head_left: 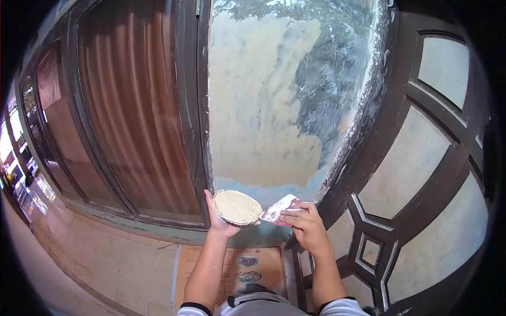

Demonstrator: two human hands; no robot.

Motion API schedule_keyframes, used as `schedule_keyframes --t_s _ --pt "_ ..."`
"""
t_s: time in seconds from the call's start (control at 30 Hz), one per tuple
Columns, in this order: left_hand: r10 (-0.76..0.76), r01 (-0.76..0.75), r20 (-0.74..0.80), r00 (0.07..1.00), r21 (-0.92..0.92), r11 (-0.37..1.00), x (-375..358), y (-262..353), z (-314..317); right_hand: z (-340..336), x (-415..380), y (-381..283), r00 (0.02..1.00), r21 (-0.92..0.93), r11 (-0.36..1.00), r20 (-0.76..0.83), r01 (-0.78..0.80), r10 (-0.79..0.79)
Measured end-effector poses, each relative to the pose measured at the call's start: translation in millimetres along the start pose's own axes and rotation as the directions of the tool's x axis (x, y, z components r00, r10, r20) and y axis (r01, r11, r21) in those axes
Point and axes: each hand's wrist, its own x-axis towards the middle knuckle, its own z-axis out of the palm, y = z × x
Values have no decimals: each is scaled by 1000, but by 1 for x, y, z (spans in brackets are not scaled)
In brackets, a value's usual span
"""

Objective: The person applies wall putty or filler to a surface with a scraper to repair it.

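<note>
Dish (240,224) (pale paste (237,206)); atop left hand (221,223)

Short striped sleeves (343,307) in white and grey, black cuffs (197,305), grey torso garment (266,305), bare fingers (302,214)

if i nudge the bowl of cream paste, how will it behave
The bowl of cream paste might tip, held only by the left hand. Its uneven surface suggests thick paste, unlikely to slosh. Seemingly full, it could feel heavy.

The paste (237,205) is cream, the scraper (275,210) pinkish red smeared white. The wall (258,100) is beige, mottled grey toward its right edge, pale blue along the bottom edge. The curtain (139,105) is reddish brown.
</note>
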Motion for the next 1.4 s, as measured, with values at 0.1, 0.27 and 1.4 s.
schedule_keyframes --t_s 0.1,0.27,1.4 --pt "18 -18 -14 1000 -7 1000 4 1 -7 2 -1 -3 1000 -5 1000 25 11 -11" --pt "0 1 -43 999 9 1000 2 4 -5 8 -2 0 998 0 999 42 43 -42" --pt "-22 22 2 1000 45 999 10 -20 -4 17 -9 10 999 72 997 32 18 -20"
